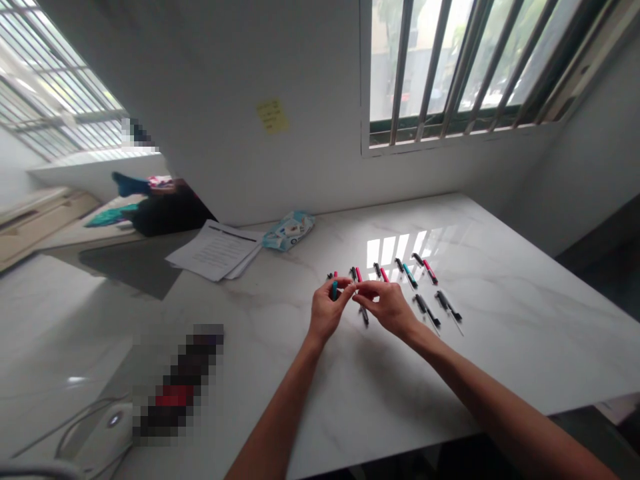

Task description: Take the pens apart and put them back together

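Note:
My left hand (327,308) is closed around a teal pen part (335,289), whose end shows between the fingers. Close against it, my right hand (389,305) is closed in a pinch at the left fingertips; what it grips is too small to make out. Behind and beside my hands lie pens taken apart: a black and red pen (429,270), a black and teal pen (410,275), and more red ones partly hidden by my fingers. Nearer, a black pen (426,309) and another black pen (449,306) lie with thin refills beside them. A dark pen piece (364,315) lies below my hands.
Printed papers (217,250) and a blue-white soft packet (289,231) lie at the back left of the marble-patterned table (525,347). A pixelated dark object (183,383) and cables (75,417) are at the left. A yellow note (273,116) sticks to the wall beside a barred window.

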`<state>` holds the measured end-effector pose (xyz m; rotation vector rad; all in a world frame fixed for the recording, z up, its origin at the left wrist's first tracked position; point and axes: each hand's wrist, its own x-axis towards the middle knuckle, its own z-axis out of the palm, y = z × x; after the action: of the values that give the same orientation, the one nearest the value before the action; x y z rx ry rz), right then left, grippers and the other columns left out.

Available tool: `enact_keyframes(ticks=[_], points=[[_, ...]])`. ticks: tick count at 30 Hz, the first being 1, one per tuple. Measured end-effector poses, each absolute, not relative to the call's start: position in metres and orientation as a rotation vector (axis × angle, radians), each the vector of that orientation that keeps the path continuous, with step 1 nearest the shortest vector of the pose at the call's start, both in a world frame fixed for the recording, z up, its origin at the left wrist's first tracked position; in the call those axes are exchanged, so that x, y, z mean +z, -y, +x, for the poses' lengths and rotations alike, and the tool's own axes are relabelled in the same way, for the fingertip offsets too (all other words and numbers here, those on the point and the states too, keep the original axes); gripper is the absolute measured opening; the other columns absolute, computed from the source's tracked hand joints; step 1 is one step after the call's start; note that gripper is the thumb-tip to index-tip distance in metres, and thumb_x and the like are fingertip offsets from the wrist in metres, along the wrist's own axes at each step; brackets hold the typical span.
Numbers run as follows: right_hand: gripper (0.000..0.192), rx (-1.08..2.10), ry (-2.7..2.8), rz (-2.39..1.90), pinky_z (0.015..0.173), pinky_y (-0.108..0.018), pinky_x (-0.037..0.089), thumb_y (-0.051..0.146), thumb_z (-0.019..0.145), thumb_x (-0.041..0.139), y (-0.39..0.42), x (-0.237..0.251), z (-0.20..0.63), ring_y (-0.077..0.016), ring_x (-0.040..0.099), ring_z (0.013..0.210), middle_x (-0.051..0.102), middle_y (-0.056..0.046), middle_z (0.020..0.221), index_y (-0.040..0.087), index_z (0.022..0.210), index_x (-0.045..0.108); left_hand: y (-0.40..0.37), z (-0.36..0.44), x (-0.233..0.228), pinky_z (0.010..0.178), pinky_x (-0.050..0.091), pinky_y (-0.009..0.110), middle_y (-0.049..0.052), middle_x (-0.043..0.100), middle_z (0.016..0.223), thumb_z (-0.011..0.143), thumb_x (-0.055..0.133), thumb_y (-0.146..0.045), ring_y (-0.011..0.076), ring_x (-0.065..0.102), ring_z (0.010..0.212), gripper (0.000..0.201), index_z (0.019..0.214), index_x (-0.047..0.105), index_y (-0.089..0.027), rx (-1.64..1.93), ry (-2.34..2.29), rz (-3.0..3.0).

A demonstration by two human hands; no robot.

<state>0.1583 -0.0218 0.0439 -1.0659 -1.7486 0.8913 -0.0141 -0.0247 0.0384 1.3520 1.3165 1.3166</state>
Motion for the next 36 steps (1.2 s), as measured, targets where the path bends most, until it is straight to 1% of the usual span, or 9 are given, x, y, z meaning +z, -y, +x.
enact_keyframes(ticks=[6,9,12,16,18,23,28,32,36], points=[[0.021,0.995,1.766,-1.122,0.071,-0.027,0.055,0.026,0.088,0.077,0.029,0.048,0.163,-0.0158,0.072,0.072,0.078,0.000,0.082,0.023,0.108,0.071,0.023,-0.019,0.043,0.064,0.045,0.022,0.002,0.070,0.078,0.081,0.079,-0.047,0.0111,0.056,0.065,0.034,0.088,0.075,-0.015,1.329,-1.336,1.281],[0.015,0.895,1.899,-1.265,0.068,-0.026,0.049,0.022,0.089,0.073,0.036,0.053,0.172,-0.0153,0.069,0.069,0.076,0.002,0.079,0.023,0.103,0.068,0.020,-0.030,0.047,0.061,0.043,0.022,0.000,0.068,0.075,0.082,0.074,-0.043,0.0106,0.054,0.062,0.029,0.091,0.071,-0.016,1.297,-1.420,1.280],[0.013,0.759,1.994,-1.439,0.070,-0.027,0.046,0.020,0.092,0.067,0.042,0.049,0.179,-0.0166,0.069,0.070,0.075,0.002,0.077,0.024,0.105,0.066,0.020,-0.039,0.050,0.066,0.043,0.023,-0.001,0.068,0.077,0.080,0.072,-0.033,0.0129,0.058,0.067,0.019,0.093,0.069,-0.019,1.067,-1.561,1.497],[0.015,0.771,2.137,-1.611,0.072,-0.027,0.045,0.020,0.094,0.065,0.048,0.033,0.182,-0.0200,0.072,0.077,0.078,-0.004,0.083,0.022,0.109,0.067,0.029,-0.032,0.045,0.071,0.043,0.025,0.001,0.072,0.079,0.079,0.069,-0.023,0.0170,0.065,0.075,0.004,0.082,0.070,-0.021,0.540,-1.610,1.867],[0.016,0.764,2.199,-1.651,0.074,-0.028,0.046,0.021,0.095,0.064,0.049,0.028,0.180,-0.0217,0.073,0.082,0.079,-0.007,0.088,0.021,0.111,0.068,0.034,-0.023,0.041,0.071,0.042,0.026,0.003,0.074,0.082,0.081,0.067,-0.023,0.0190,0.067,0.077,0.006,0.084,0.072,-0.022,0.423,-1.641,1.920],[0.019,0.701,2.260,-1.685,0.079,-0.030,0.047,0.025,0.100,0.059,0.050,0.029,0.177,-0.0259,0.075,0.093,0.079,-0.010,0.096,0.020,0.115,0.070,0.035,-0.019,0.038,0.073,0.043,0.027,0.006,0.077,0.089,0.085,0.068,-0.027,0.0218,0.070,0.083,0.012,0.094,0.075,-0.021,0.365,-1.687,1.947],[0.025,0.630,2.330,-1.662,0.087,-0.031,0.047,0.014,0.099,0.055,0.050,0.027,0.182,-0.0258,0.073,0.104,0.078,-0.011,0.110,0.018,0.117,0.072,0.032,-0.031,0.050,0.074,0.043,0.027,0.007,0.079,0.091,0.083,0.072,-0.027,0.0224,0.071,0.086,0.012,0.090,0.079,-0.021,0.274,-1.729,1.965],[0.026,0.620,2.366,-1.672,0.087,-0.030,0.048,0.014,0.100,0.052,0.053,0.027,0.180,-0.0248,0.072,0.102,0.077,-0.011,0.109,0.019,0.112,0.074,0.035,-0.029,0.057,0.074,0.042,0.027,0.006,0.079,0.087,0.079,0.071,-0.020,0.0211,0.070,0.083,0.012,0.088,0.080,-0.021,0.202,-1.712,1.972],[0.027,0.570,2.390,-1.660,0.087,-0.030,0.047,0.013,0.100,0.050,0.056,0.034,0.176,-0.0235,0.072,0.101,0.077,-0.010,0.106,0.019,0.110,0.075,0.038,-0.022,0.057,0.076,0.043,0.028,0.008,0.080,0.091,0.080,0.070,-0.018,0.0222,0.071,0.086,0.014,0.089,0.081,-0.020,0.180,-1.738,1.982]])
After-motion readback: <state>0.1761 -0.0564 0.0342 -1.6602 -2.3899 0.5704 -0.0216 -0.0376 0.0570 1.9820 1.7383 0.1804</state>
